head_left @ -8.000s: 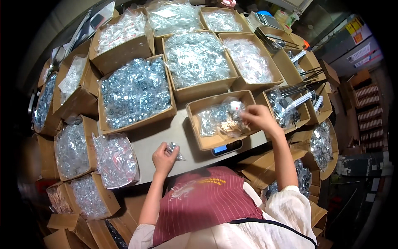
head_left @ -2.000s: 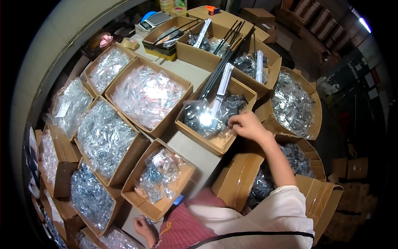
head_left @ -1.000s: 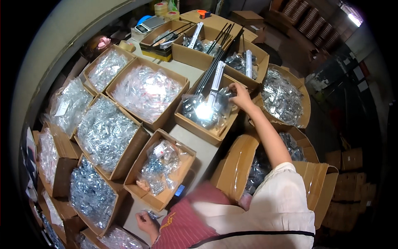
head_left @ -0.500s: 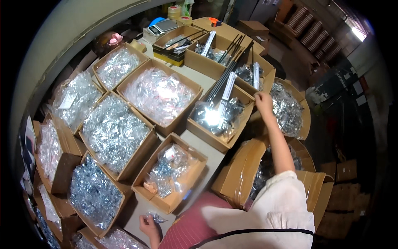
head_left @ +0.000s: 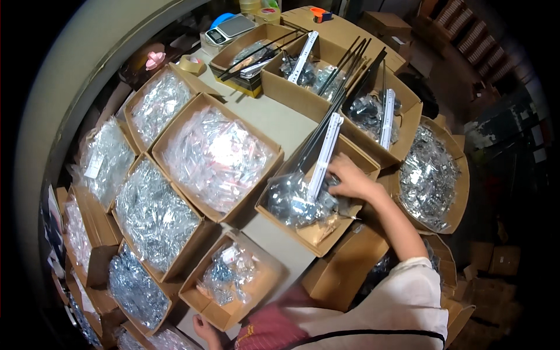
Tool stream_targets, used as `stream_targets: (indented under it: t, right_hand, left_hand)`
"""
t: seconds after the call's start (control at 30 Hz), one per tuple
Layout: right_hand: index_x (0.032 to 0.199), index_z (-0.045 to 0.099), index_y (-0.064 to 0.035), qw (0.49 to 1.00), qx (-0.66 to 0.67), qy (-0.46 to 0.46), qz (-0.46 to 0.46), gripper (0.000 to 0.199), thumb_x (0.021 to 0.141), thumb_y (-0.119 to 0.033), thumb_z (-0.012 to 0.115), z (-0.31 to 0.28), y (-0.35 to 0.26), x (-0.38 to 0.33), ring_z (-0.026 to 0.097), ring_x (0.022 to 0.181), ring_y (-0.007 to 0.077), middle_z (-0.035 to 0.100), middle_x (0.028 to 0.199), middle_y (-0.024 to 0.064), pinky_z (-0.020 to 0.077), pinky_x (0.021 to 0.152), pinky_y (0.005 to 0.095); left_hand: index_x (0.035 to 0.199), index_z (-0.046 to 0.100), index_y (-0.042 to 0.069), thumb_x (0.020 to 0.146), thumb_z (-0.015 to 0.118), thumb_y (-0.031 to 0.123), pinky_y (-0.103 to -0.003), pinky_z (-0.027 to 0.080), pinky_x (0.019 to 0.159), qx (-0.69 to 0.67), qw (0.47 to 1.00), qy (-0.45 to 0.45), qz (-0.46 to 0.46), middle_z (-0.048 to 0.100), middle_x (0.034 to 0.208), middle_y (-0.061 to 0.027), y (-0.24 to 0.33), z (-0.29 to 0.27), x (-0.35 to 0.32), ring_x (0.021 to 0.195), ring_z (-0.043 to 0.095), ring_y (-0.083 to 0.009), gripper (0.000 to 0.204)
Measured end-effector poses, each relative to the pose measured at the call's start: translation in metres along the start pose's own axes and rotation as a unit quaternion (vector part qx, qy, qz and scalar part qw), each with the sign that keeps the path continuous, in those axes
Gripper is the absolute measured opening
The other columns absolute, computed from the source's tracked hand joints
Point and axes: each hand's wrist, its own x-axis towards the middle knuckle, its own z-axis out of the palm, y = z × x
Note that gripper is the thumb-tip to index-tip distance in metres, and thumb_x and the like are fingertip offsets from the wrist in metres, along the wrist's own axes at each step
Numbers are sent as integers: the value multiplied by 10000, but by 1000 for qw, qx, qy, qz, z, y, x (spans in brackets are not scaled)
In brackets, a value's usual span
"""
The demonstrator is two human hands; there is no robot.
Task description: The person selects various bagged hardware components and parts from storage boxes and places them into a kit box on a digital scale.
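My right hand reaches into an open cardboard box in the middle right, its fingers bent and closed on a clear plastic bag with dark parts in it. A white slotted strip leans in this box beside my fingers, along with thin black rods. More clear bags lie left of the strip. My left hand is low at the near edge, next to a smaller box holding a few bags of small metal parts. Its fingers are partly hidden by that box.
Boxes heaped with clear bags and silvery packets crowd the left. Behind my right hand, another box holds a strip and bags. A round-sided box of metal pieces stands at right. A digital scale sits at the far end.
My right hand has gone from the far rim of the box into it, onto the bags. The small bag by my left hand no longer shows. The view has shifted.
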Motion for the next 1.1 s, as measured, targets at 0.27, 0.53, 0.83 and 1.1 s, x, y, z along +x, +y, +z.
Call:
stream_targets:
  t: [0.27,0.53,0.83,1.1]
  right_hand:
    - [813,713,-44,962,256,-76,65,189,787,21,537,-51,39,-32,643,1132,268,740,962,80,286,1192,480]
    - [955,711,-48,992,124,13,34,134,839,-96,662,-47,1,-15,658,884,289,703,860,101,481,849,412]
    - [1202,538,121,998,-63,-32,-2,767,810,-516,706,43,-73,18,391,1334,449,541,1256,271,96,1161,666]
    - [1065,562,7,985,172,4,9,421,698,-134,714,25,-88,-17,569,1138,393,608,1146,207,480,953,450]
  left_hand:
    - [1089,628,-19,944,590,128,-297,513,745,34,997,3,-75,672,977,-99,-38,-27,11,861,630,-176,210]
    - [1060,626,-27,927,596,108,-328,539,686,-2,990,-21,-138,680,956,-100,-21,-23,17,802,657,-204,191]
    - [1035,642,-4,968,516,118,-319,526,661,83,994,-29,-71,683,930,-70,-40,-25,18,783,650,-183,188]
    - [1172,597,19,1011,486,154,-296,518,740,132,991,-5,-16,656,1037,-63,-24,-15,10,880,631,-164,237]
